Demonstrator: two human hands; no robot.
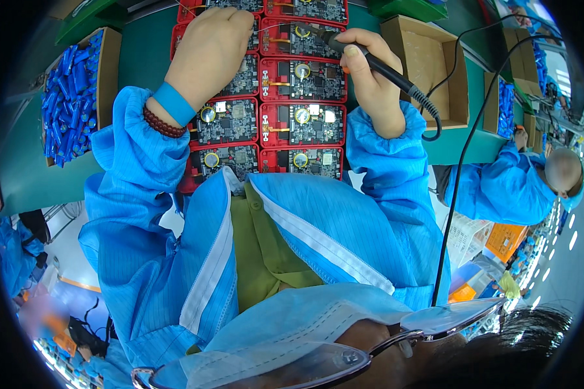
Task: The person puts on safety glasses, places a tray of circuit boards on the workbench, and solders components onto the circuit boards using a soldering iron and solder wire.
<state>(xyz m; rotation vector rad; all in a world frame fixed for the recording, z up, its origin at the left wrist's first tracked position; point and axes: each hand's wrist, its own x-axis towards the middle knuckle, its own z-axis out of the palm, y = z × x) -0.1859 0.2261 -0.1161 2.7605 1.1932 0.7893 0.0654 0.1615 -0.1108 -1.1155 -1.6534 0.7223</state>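
Two columns of red trays (262,123) hold green-grey circuit boards (315,71), each with a round coin cell on it. My right hand (376,81) grips a black soldering iron (396,78) like a pen. The iron's tip points left, over a board (295,42) in the upper part of the right column. My left hand (211,55) is closed above the left column, with a blue band at its wrist. From its fingers a thin solder wire (272,27) runs right toward the iron's tip. The pinching fingertips are partly hidden.
A cardboard box (109,78) of blue-wrapped cylinders (71,97) stands at left. On the right is another cardboard box (448,84). The iron's black cable (457,175) loops past my right arm. A co-worker in blue (509,188) sits farther right. Green bins (91,19) stand at the far side.
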